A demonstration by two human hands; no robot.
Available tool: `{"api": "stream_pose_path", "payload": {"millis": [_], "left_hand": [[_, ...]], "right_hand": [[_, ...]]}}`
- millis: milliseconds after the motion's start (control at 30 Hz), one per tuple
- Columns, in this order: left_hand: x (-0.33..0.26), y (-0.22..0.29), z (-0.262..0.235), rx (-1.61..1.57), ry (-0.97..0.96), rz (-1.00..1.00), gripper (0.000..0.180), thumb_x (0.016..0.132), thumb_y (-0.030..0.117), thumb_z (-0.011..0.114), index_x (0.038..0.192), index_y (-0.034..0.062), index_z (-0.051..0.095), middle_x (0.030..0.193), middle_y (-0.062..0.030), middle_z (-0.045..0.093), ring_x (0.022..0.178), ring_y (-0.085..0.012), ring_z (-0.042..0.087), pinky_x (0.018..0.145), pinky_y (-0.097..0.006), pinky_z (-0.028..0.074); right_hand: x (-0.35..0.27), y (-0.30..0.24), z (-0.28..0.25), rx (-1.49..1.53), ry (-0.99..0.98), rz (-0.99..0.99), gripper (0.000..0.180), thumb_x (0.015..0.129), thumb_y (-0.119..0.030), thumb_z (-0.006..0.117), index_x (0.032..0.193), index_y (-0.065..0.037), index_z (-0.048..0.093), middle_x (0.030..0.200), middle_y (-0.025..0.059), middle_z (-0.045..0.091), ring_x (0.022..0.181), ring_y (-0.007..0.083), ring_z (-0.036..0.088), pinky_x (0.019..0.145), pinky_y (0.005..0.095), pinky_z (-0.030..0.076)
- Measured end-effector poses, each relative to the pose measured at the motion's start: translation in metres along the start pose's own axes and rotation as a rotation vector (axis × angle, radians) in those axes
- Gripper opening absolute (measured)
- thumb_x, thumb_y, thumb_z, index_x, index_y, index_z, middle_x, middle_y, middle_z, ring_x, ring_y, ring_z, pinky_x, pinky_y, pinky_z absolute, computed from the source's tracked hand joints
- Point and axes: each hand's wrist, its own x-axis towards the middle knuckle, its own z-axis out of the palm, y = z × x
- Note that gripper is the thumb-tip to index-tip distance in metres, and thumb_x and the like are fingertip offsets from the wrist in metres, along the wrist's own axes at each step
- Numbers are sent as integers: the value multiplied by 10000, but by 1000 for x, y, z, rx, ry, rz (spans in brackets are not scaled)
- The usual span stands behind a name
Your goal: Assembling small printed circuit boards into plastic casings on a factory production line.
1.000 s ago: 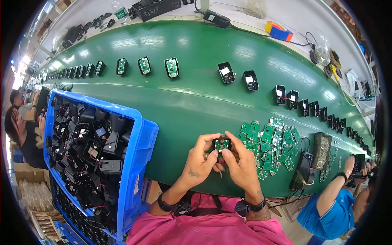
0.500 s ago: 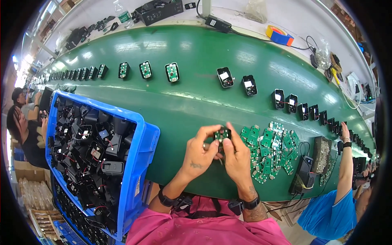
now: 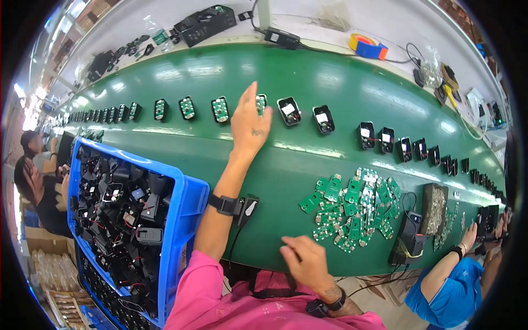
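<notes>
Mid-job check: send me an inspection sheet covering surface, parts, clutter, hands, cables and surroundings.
Surface: green bench, glossy.
Job's things: row of black cases, some with boards fitted; loose circuit boards heaped at right; blue crate of cases at left.
Clutter: tape roll and plastic bottle along the back.
Hands: left hand partly hides a board-fitted case, grip unclear; right hand near the front edge, nothing seen in it.
Cables: black cable along the back.
Surroundings: worker in blue at right; others at left.

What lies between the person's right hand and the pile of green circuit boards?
In the head view, only green tabletop shows between the right hand and the green circuit boards.
</notes>
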Motion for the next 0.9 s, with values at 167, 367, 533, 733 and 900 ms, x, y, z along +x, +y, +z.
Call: {"api": "stream_pose_path", "payload": {"millis": [167, 367, 533, 733, 900], "left_hand": [[0, 49, 5, 197, -359, -98, 884, 752, 246, 786, 1463, -9, 327, 1430, -216, 470, 1181, -396, 572, 944, -463, 509], [-15, 63, -9, 122, -236, -37, 725, 728, 326, 798, 1313, 10, 509, 1242, -170, 598, 1027, -358, 646, 883, -432, 534], [-64, 75, -57, -322, -259, -134, 583, 714, 304, 796, 1154, -22, 597, 1053, -192, 631, 930, -336, 651, 835, -401, 519], [-124, 98, -97, -441, -323, -349, 822, 667, 270, 854, 1330, -34, 474, 1147, -193, 622, 1007, -296, 648, 839, -371, 536], [-158, 96, -110, -411, -270, -372, 814, 632, 292, 866, 1305, -12, 525, 1113, -125, 643, 980, -212, 623, 740, -312, 482]], "right_hand": [[33, -1, -37, -393, 135, 53, 463, 763, -59, 772, 1205, -36, 638, 968, 132, 588, 829, 295, 570, 747, 382, 492], [64, 10, -57, -604, 25, 83, 589, 726, -15, 710, 1302, -85, 605, 1122, 156, 508, 1065, 350, 476, 906, 452, 431], [79, 5, -61, -731, -182, -16, 516, 709, -76, 668, 1224, -74, 641, 1131, 138, 532, 1074, 333, 492, 867, 442, 430], [81, 0, -53, -830, -240, -51, 385, 701, -89, 687, 1083, -50, 659, 1057, 117, 575, 952, 298, 560, 778, 409, 453], [81, 6, -55, -668, -67, -148, 229, 750, -47, 673, 978, -16, 677, 936, 135, 648, 843, 306, 639, 730, 390, 519]]}}
